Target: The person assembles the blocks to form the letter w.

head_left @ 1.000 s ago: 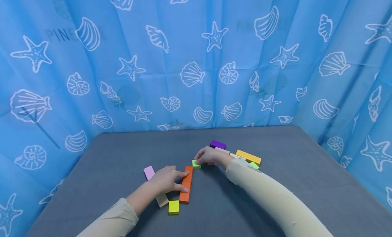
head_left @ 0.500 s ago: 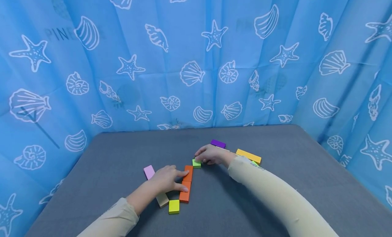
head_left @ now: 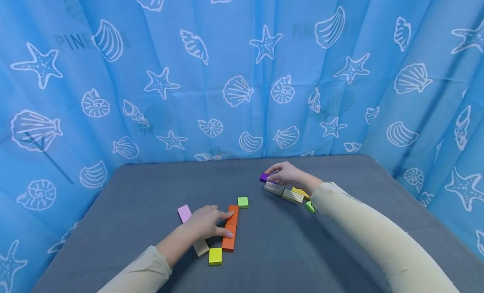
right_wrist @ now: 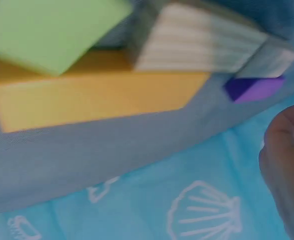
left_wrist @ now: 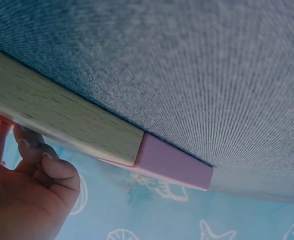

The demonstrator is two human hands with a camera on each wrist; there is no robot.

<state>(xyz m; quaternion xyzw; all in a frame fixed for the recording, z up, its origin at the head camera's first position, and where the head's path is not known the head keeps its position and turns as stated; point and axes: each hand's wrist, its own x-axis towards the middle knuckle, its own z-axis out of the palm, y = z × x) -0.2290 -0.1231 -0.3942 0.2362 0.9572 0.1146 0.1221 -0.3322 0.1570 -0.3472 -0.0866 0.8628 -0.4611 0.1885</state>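
Curtain point(head_left: 211, 91): hung behind grey table point(head_left: 151, 183)
Orange blocks point(head_left: 231, 225): laid end to end, lower centre; touched by left hand point(head_left: 204, 221), thumb and forefinger extended
Lime block point(head_left: 243, 201): apparently already placed, mid-frame
Purple block point(head_left: 264, 178): right of centre, reached by right hand point(head_left: 284, 174); grip cannot be told; seemingly unplaced

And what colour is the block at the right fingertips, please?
The block is purple, clearest in the head view.

There're 11 blks point(head_left: 228, 241), 2 hands point(head_left: 204, 221) & 1 tbl point(head_left: 159, 188).
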